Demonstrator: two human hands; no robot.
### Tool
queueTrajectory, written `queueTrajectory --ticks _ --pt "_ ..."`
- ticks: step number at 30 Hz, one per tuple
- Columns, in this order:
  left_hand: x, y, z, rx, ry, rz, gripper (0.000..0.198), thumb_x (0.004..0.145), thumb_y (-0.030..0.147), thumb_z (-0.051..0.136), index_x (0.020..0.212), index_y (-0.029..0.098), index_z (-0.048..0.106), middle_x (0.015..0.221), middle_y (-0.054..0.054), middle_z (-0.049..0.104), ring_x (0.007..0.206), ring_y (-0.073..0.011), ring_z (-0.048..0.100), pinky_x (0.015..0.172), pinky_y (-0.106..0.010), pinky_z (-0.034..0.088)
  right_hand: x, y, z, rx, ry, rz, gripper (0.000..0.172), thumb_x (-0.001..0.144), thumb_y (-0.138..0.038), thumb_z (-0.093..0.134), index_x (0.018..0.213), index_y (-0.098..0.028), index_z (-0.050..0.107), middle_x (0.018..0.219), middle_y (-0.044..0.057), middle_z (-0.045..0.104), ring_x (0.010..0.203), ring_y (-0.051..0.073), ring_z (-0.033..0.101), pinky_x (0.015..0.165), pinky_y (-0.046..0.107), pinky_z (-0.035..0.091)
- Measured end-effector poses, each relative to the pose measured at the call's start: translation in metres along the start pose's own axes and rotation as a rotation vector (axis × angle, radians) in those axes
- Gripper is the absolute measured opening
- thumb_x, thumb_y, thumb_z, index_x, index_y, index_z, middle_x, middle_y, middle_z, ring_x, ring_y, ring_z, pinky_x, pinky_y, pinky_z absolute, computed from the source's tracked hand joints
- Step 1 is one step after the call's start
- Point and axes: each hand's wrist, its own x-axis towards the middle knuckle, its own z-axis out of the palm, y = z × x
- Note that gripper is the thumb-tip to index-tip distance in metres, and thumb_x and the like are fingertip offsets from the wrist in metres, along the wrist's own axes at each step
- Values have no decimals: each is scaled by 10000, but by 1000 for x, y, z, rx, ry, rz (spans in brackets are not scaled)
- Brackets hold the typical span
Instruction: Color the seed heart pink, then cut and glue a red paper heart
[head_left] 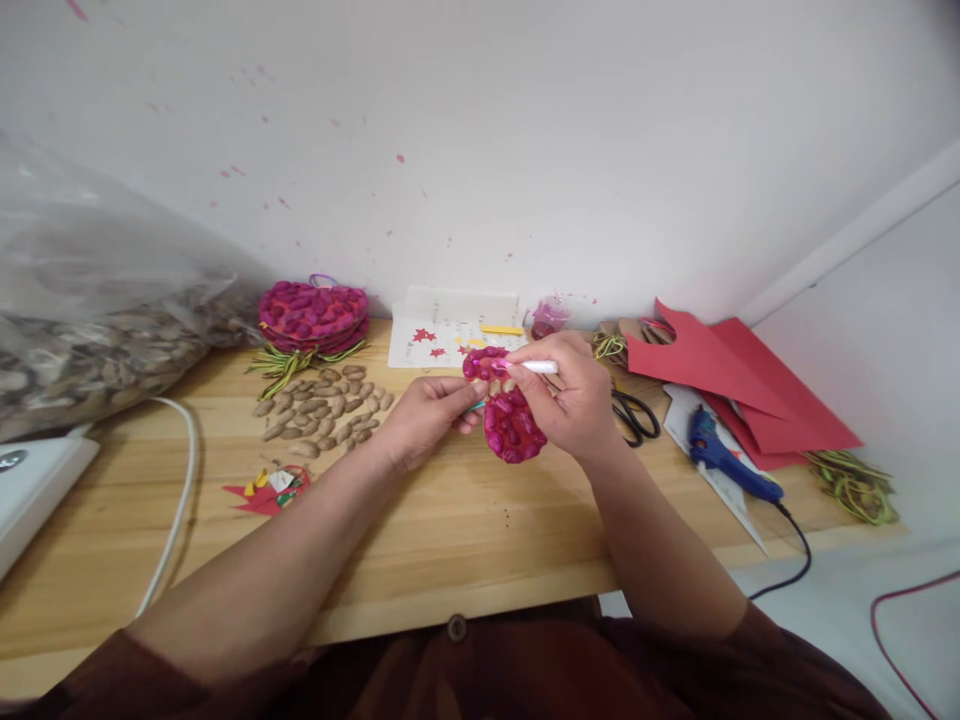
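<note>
My right hand [574, 395] is closed round a white-handled paintbrush [540, 367], its tip against a craft piece [514, 428] covered with peanuts. Most of those peanuts are painted magenta, while a few near the middle are still tan. My left hand [435, 415] pinches the left edge of the piece, holding it up above the table. A bit of teal cord shows by the left fingertips. Left of that hand, loose unpainted peanuts [322, 410] lie spread on the wood. A small clear cup of magenta paint [550, 318] stands behind my right hand.
Finished-looking magenta pieces [313, 312] are stacked by the wall. A bag of peanuts [112, 350] and a white power strip [41, 490] sit left. Black scissors [636, 418], a blue glue gun [727, 455] with cord and red card [750, 390] lie right. Paper scraps [270, 490] lie front left.
</note>
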Motion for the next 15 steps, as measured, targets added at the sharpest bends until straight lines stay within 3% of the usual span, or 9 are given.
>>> queueTrajectory --ticks 9,15 --pt "5 -1 -1 17 186 114 412 667 529 886 630 160 707 597 -6 601 561 -108 497 558 -238 396 -3 15 -14 60 138 133 49 937 -256 688 978 -244 713 918 28 734 866 207 687 840 402 532" --pt "2 2 -4 275 284 238 375 802 494 784 629 172 703 556 -2 591 543 -121 482 568 -252 369 0 10 -15 65 70 116 60 952 -274 661 909 -238 685 848 25 716 810 201 661 787 393 515"
